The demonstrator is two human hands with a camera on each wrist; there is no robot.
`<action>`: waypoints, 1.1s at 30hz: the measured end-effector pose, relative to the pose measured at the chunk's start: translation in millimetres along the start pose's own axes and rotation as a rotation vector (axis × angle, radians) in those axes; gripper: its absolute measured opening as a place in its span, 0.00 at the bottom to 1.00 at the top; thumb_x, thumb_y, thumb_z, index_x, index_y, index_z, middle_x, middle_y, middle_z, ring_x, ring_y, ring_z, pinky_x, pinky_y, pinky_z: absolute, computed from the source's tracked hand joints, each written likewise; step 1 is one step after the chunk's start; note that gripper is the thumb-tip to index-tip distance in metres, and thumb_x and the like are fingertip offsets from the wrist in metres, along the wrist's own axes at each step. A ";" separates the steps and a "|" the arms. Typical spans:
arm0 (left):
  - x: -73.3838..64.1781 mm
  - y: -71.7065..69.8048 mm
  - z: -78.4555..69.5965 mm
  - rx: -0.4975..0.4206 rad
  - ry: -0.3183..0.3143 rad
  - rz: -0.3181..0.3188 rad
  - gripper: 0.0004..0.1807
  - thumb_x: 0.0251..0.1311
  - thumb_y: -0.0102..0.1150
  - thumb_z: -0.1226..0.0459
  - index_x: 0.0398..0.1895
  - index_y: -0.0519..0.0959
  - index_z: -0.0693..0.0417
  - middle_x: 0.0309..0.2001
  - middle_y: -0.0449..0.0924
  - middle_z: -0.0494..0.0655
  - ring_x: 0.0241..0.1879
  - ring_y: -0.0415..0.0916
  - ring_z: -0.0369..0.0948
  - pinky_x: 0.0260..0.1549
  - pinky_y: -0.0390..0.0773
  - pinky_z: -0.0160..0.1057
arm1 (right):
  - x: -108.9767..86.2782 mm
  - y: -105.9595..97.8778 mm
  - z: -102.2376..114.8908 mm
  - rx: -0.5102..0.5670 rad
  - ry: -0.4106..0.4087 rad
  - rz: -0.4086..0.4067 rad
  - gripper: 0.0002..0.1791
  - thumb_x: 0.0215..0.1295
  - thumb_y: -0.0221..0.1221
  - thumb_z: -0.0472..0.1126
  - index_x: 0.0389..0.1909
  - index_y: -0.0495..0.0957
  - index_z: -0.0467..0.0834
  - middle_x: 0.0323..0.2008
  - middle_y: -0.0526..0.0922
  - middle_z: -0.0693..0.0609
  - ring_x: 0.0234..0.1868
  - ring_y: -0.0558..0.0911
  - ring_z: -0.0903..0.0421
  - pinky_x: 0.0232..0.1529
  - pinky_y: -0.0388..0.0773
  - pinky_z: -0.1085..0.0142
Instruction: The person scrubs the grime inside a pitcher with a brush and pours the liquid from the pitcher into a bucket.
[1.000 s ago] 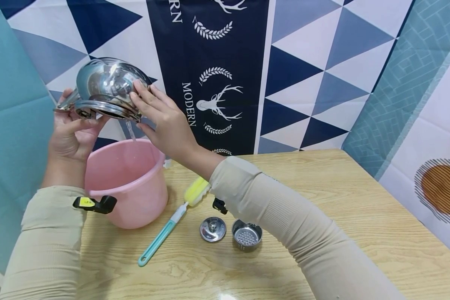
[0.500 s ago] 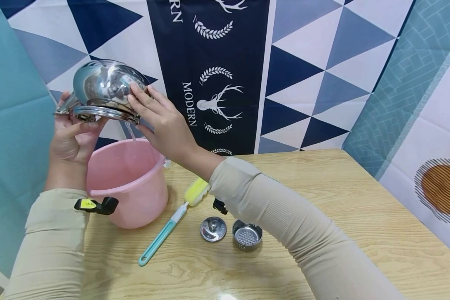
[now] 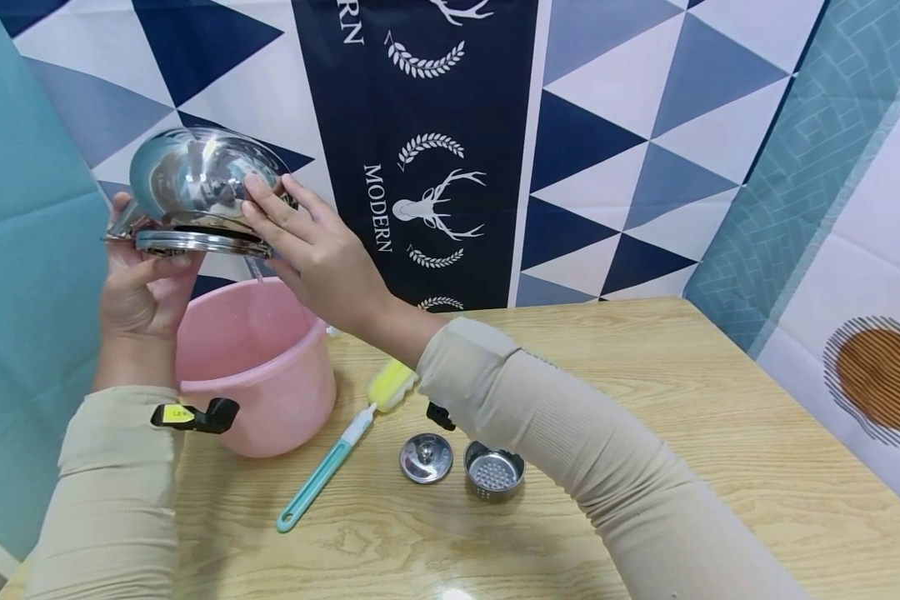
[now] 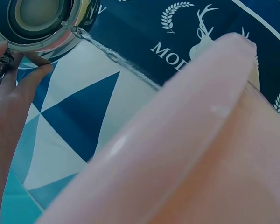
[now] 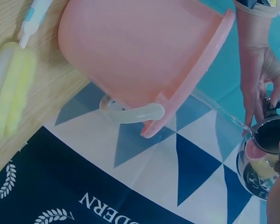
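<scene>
A shiny steel teapot (image 3: 202, 179) is held tipped over, mouth downward, above the pink bucket (image 3: 292, 408). My left hand (image 3: 142, 296) grips it on the handle side, thumb near the rim. On the opposite side my right hand (image 3: 326, 258) holds the pot's body, fingers against the wall and thumb at the rim. A thin stream of water (image 4: 116, 58) runs from the pot toward the bucket. In the right wrist view the pot's dark opening (image 5: 273, 135) shows, partly covered by my right thumb.
A bottle brush (image 3: 326, 471) with a yellow sponge head lies right of the bucket on the wooden table (image 3: 630, 375). Near it are a small steel lid (image 3: 426, 458) and a perforated steel strainer (image 3: 495, 471). Patterned cloth (image 3: 607, 150) hangs behind.
The teapot has moved slightly left and down and turned further over, both hands going with it. The stream seen from the head has become shorter. Bucket, brush, lid and strainer stay put.
</scene>
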State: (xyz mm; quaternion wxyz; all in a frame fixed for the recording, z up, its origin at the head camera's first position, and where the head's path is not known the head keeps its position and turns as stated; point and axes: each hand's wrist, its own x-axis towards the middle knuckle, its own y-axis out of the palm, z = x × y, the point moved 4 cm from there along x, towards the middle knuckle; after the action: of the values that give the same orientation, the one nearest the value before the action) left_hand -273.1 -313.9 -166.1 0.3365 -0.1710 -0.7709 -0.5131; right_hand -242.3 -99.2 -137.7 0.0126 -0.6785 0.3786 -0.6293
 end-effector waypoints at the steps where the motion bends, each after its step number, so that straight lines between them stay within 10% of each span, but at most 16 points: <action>1: -0.6 -0.4 -0.6 -0.004 0.001 0.000 0.38 0.34 0.37 0.99 0.49 0.67 0.62 0.53 0.71 0.64 0.51 0.69 0.57 0.59 0.67 0.60 | -0.1 0.1 1.0 -0.006 -0.008 -0.003 0.24 0.67 0.61 0.37 0.62 0.73 0.36 0.66 0.69 0.42 0.70 0.63 0.43 0.70 0.48 0.69; 21: -5.4 -3.9 -1.7 0.002 0.023 -0.021 0.38 0.34 0.39 0.97 0.49 0.67 0.60 0.51 0.74 0.64 0.51 0.69 0.57 0.58 0.69 0.57 | -2.1 1.2 7.2 -0.100 -0.086 -0.029 0.21 0.69 0.56 0.37 0.62 0.74 0.38 0.65 0.71 0.44 0.68 0.66 0.41 0.69 0.50 0.68; 33: -5.3 -6.7 -1.4 0.086 -0.028 -0.092 0.37 0.38 0.38 0.97 0.52 0.68 0.63 0.59 0.70 0.60 0.59 0.70 0.55 0.53 0.71 0.63 | -0.8 2.5 0.3 -0.030 0.057 0.052 0.26 0.65 0.62 0.41 0.63 0.73 0.38 0.67 0.69 0.44 0.68 0.67 0.45 0.70 0.48 0.68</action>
State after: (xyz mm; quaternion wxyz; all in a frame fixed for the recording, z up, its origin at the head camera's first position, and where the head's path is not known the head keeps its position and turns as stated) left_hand -272.9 -317.5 -173.9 0.3087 -0.1280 -0.8040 -0.4919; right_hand -243.2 -100.7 -139.6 0.0079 -0.6505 0.4056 -0.6421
